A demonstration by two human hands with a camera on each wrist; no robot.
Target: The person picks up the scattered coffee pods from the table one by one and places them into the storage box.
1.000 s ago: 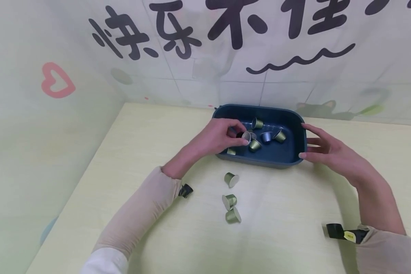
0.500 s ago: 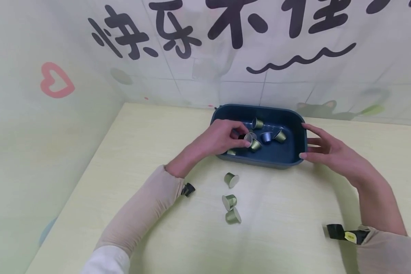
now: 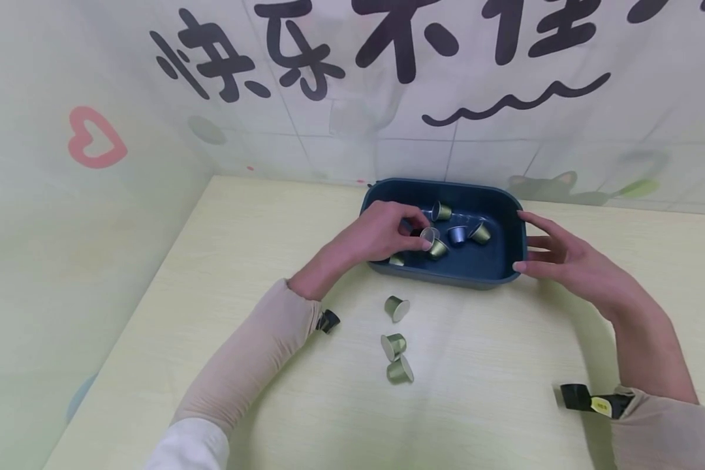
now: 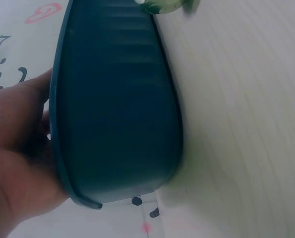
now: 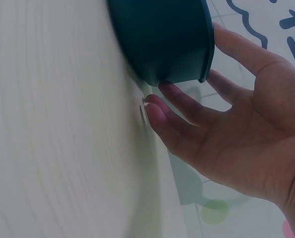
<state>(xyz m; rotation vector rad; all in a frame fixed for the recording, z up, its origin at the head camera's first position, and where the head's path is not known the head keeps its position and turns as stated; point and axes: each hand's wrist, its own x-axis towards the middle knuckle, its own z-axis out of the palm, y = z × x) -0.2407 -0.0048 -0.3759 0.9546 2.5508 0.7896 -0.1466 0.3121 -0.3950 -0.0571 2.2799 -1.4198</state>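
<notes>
In the head view my left hand (image 3: pixel 382 230) reaches over the left part of a dark blue bin (image 3: pixel 446 277). Its thumb and fingers pinch a coffee capsule (image 3: pixel 428 237) with a pale round lid, its body mostly hidden by the fingers. Just beside it lies a green capsule (image 3: pixel 438 249). The bin also holds another green capsule (image 3: pixel 441 211), a blue capsule (image 3: pixel 457 235) and one more green capsule (image 3: pixel 480 234). My right hand (image 3: pixel 570 258) touches the bin's right end with extended fingers, thumb at the front corner. The right wrist view shows those fingers spread against the bin wall.
On the pale table (image 3: pixel 305 405) in front of the bin lie a green capsule (image 3: pixel 397 309) and two touching ones, an upper capsule (image 3: pixel 393 346) and a lower capsule (image 3: pixel 400 370). A printed wall sheet (image 3: pixel 352 117) stands close behind the bin.
My left hand and forearm have shifted slightly to the right, with the pinched capsule. The right hand and the bin have stayed in place.
</notes>
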